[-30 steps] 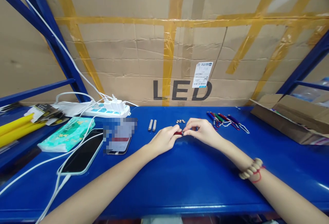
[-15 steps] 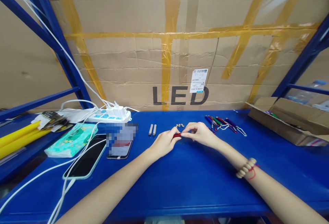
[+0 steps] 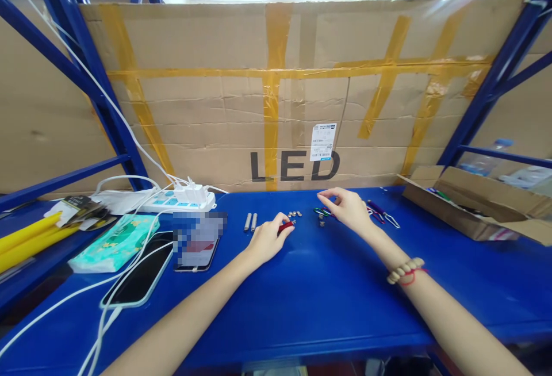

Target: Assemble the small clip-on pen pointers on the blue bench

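My left hand (image 3: 268,240) is closed around a short red metal tube (image 3: 284,227), held just above the blue table; part of it is covered by the fingers. Small round metal pieces, like button cells (image 3: 295,214), lie just beyond those fingertips. My right hand (image 3: 347,209) is raised to the right of it, thumb and forefinger slightly apart, with nothing visible between them. Under and beside the right hand are coloured keychain carabiners (image 3: 390,221), partly hidden by it. A small dark metal piece (image 3: 321,222) rests on the table left of the right hand.
Two silver cylinders (image 3: 250,222) stand left of my left hand. Further left are two phones (image 3: 140,272), a tissue pack (image 3: 114,244), a power strip (image 3: 181,200) and white cables. An open cardboard box (image 3: 470,215) sits at the right. A large carton (image 3: 215,117) walls the back.
My right hand has left the red tube and moved right and up, toward the carabiners. The left hand keeps the tube. The small dark metal piece now shows. The camera view has tilted up.
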Action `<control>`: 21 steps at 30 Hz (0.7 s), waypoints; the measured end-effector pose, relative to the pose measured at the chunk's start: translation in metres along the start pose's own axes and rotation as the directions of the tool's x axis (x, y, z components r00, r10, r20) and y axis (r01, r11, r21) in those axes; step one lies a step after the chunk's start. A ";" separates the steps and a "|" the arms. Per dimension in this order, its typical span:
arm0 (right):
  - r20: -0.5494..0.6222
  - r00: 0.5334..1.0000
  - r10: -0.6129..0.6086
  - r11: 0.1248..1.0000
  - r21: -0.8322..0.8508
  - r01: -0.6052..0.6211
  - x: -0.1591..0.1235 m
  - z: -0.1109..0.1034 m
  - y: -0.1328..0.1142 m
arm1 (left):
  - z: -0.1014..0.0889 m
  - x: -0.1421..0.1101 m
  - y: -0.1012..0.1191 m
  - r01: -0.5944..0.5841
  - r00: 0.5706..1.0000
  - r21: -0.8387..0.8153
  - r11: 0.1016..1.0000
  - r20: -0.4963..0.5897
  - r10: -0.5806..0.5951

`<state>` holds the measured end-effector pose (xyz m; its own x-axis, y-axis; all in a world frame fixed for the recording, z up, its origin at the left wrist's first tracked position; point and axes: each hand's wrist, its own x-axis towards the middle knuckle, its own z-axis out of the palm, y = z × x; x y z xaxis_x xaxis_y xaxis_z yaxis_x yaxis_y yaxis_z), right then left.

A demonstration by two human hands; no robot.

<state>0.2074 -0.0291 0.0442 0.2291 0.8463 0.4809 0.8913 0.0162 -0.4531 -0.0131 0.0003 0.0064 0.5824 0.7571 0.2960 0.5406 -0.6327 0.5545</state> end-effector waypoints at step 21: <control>0.234 0.970 0.068 0.892 -0.450 0.046 0.005 0.013 0.028 | -0.005 -0.004 0.009 0.063 0.998 -0.074 0.995 -0.007 -0.063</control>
<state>0.2280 -0.0172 0.0243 0.1918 0.9464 0.2601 0.9814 -0.1867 -0.0441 -0.0140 -0.0073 0.0141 0.5430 0.7967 0.2654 0.5296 -0.5702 0.6280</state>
